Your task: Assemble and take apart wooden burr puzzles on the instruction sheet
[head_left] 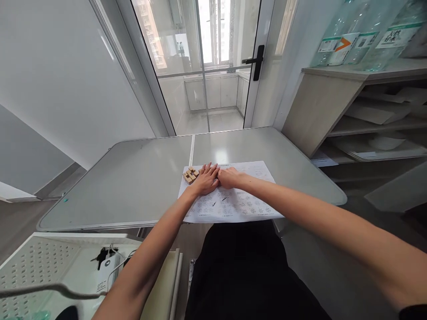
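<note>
The wooden blocks lie grouped on the printed sheet beside the left hand, fingers extended; the right hand is curled, its grip hidden, and neither completed nor outstanding work is determinable.

A printed sheet lies on a table before a glass door, shelves at right, a basket at left.

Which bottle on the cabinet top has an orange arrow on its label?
The second bottle from the left; the other labels in view show no orange.
</note>
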A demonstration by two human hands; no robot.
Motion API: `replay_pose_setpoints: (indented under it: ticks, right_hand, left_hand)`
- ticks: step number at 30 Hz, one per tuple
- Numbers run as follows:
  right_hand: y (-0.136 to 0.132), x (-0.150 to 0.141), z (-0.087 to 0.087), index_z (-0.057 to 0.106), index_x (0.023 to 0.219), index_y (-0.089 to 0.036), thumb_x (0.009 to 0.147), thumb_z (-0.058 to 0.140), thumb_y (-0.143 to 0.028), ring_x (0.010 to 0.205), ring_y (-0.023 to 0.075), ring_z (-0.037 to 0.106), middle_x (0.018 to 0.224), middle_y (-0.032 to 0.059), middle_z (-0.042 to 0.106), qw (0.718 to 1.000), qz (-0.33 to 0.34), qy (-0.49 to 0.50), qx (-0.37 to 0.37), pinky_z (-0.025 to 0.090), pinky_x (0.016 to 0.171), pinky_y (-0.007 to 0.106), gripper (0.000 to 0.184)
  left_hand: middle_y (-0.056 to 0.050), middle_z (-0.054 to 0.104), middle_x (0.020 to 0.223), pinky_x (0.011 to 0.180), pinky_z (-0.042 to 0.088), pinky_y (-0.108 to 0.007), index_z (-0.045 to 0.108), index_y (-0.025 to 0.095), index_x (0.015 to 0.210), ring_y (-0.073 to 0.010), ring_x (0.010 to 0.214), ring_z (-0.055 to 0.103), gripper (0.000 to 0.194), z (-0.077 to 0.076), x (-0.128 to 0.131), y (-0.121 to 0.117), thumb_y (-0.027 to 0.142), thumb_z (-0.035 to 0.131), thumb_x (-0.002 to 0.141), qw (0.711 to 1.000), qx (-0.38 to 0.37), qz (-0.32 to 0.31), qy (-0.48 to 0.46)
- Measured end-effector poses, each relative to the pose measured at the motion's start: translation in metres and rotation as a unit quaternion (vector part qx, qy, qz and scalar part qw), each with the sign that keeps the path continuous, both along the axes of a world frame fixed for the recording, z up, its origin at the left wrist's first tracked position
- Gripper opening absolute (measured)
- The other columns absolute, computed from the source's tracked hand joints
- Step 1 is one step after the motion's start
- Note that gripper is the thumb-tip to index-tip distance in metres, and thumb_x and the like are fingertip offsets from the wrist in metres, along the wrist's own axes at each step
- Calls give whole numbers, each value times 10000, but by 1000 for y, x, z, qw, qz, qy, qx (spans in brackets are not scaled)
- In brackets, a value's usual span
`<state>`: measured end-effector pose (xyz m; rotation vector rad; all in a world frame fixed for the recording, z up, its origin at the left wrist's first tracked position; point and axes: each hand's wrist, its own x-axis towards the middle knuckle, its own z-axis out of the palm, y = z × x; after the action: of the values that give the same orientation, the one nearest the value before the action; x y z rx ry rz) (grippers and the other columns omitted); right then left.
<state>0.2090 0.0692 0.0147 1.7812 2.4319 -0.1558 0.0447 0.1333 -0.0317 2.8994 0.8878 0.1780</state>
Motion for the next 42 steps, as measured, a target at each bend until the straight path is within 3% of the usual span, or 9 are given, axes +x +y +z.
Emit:
replay_pose_setpoints:
  ticks: [6,9,12,14,17,21,24,31,42]
  right_hand:
    - [1,-15,6,614,1404,-73,981,556,-170,1287,351,622,1383,264,631,999,-12,23,22,512,1035,405,438]
    - [-12,-18,6,554,1453,-55,999,493,-148,1284,363,603,1404,271,604,998,-9,37,45,505,1034,442,467]
    - [-37,-14,-1,468,1525,-51,1059,414,-215,1363,367,539,1475,258,557,996,3,52,74,453,1111,481,497]
    - [-59,-3,-10,374,1596,-69,1078,433,-309,1469,368,444,1577,244,475,995,13,61,84,400,1180,495,574]
    - [-95,30,-29,386,1603,-80,1094,406,-455,1607,393,221,1708,232,299,990,43,95,94,272,1275,557,632]
    - [-128,82,-54,335,1656,-193,1102,303,-578,1637,323,149,1770,119,177,982,43,161,85,201,1325,522,676]
    - [-138,109,-65,251,1692,-276,1101,274,-607,1641,283,127,1779,49,122,981,20,173,88,154,1341,516,677]
    - [-137,124,-65,187,1699,-358,1091,327,-620,1639,261,118,1773,-19,101,980,28,171,94,144,1349,514,677]
    - [-143,123,-58,257,1685,-349,1096,325,-610,1635,260,134,1767,-23,132,979,10,181,96,153,1348,508,648]
  left_hand:
    - [-121,413,1684,1317,15,-635,414,202,1613,-383,1640,120,663,12,-13,7,438,462,995,998,40,39,29]
    - [-194,342,1705,1322,27,-626,377,99,1621,-385,1645,72,661,15,-19,-12,377,414,1023,996,62,57,24]
    - [-184,214,1753,1341,76,-574,264,77,1660,-340,1653,6,674,16,-32,-41,347,381,1053,995,86,42,-2]
    - [-132,122,1781,1342,112,-566,153,146,1698,-318,1654,-21,703,18,-48,-59,390,376,1077,995,97,10,-34]
    - [-65,59,1792,1341,123,-572,13,239,1714,-312,1652,-42,750,23,-84,-74,461,372,1094,995,89,-33,-39]
    - [-69,10,1787,1332,125,-595,-59,268,1707,-329,1651,10,742,29,-131,-78,434,349,1110,996,70,-56,-8]
    - [-66,-1,1783,1329,145,-590,-68,279,1704,-328,1650,22,747,28,-150,-79,450,352,1110,997,57,-44,-4]
    - [-54,139,1768,1335,189,-560,56,290,1713,-303,1639,150,730,30,-150,-87,480,394,1095,997,31,-65,16]
    - [-30,202,1760,1332,231,-516,165,289,1706,-294,1631,204,723,30,-148,-91,531,415,1072,998,18,-60,0]
